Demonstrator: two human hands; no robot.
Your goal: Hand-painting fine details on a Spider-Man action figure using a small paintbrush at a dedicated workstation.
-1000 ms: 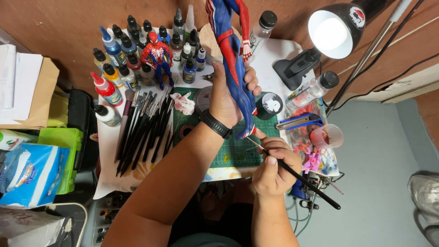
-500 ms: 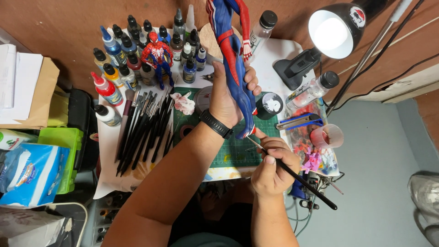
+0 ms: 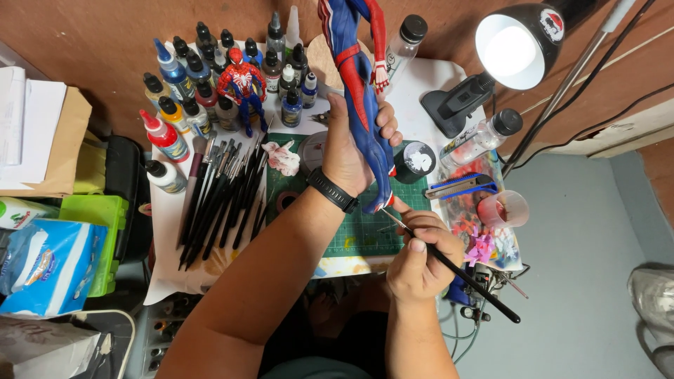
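Observation:
My left hand (image 3: 351,151) grips a tall blue and red figure (image 3: 357,77) around its legs, holding it above the green cutting mat (image 3: 365,235). A black watch sits on that wrist. My right hand (image 3: 421,263) holds a thin black paintbrush (image 3: 460,272), and the brush tip touches the figure's foot just above my fingers. A smaller red and blue figure (image 3: 241,88) stands among the paint bottles at the back.
Several dropper paint bottles (image 3: 189,84) crowd the back left. A row of black brushes (image 3: 221,196) lies on white paper. A lit black desk lamp (image 3: 519,45), a black jar (image 3: 419,161), a clear bottle (image 3: 481,137) and a pink cup (image 3: 507,208) stand right. A green box (image 3: 95,238) sits left.
The brush handle has shifted slightly in my right hand while its tip stays at the figure's foot. My left hand keeps the figure steady.

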